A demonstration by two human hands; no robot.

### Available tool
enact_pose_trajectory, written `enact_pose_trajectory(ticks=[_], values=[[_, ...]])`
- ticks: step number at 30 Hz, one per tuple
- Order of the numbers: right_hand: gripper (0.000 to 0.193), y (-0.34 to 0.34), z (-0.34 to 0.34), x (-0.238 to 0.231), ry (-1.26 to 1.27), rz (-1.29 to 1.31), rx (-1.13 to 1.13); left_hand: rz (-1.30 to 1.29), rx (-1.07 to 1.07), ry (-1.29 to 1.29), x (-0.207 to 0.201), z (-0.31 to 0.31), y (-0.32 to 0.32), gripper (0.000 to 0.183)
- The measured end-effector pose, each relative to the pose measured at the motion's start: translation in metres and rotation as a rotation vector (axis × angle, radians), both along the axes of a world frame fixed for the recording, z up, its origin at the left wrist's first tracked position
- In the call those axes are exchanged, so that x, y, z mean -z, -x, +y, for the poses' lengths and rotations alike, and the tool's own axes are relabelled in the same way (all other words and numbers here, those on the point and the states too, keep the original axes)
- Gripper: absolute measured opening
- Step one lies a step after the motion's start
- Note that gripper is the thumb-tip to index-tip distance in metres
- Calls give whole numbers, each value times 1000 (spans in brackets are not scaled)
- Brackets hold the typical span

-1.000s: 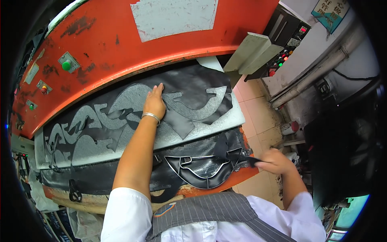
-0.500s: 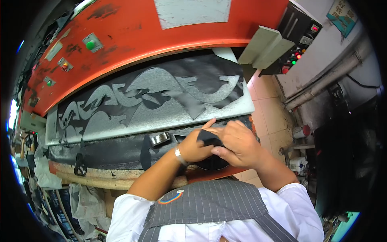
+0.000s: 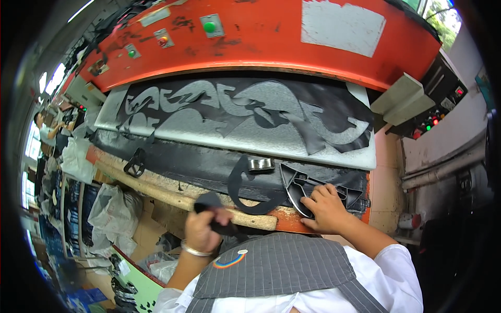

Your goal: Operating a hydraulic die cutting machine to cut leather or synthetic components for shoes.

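Note:
My left hand (image 3: 202, 232) is closed around a dark, flexible cut piece (image 3: 210, 202), partly blurred, in front of the bench's wooden edge. My right hand (image 3: 329, 209) bends its fingers over a black and metal-edged cutting die (image 3: 292, 188), which lies at the right end of the dark bench ledge. A curved black cut-out (image 3: 237, 182) lies left of that die, its lower end over the wooden edge. Beside it is a small metal ring-shaped die (image 3: 261, 165). Another small black die (image 3: 135, 163) rests farther left.
A white cutting board (image 3: 334, 159) carries a black sheet (image 3: 313, 136) with several shapes cut out. Above it spans a red press beam (image 3: 250, 49) with buttons. A control box (image 3: 433, 104) stands right. Plastic bags (image 3: 112, 208) hang left; another person (image 3: 49, 133) is far left.
My hands have parted: the left has moved left with the dark piece, the right has come down onto the cutting die. The view has turned left, and the curved cut-out shows more fully.

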State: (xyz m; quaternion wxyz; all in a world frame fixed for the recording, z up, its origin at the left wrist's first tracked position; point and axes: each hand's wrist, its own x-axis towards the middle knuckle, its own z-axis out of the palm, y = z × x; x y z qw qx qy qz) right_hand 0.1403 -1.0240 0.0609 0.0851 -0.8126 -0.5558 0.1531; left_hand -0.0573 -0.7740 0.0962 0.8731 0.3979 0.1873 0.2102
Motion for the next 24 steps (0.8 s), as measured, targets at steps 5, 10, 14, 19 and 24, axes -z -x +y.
enact_pose_trajectory(ticks=[5, 10, 14, 19, 24], values=[[42, 14, 0, -6, -47, 15, 171, 485, -74, -676, 28, 10, -34, 24], [42, 6, -2, -30, -452, 153, 306, 1081, 453, -1321, 54, 59, -75, 74], [40, 36, 16, -71, -647, 652, 570, 749, 368, -1357, 90, 56, -63, 39], [41, 83, 63, -81, -750, 432, 293, 22, 155, 114, 44, 27, -2, 19], [38, 150, 152, -68, -745, 323, -72, -137, 243, 369, 7, 35, 75, 34]])
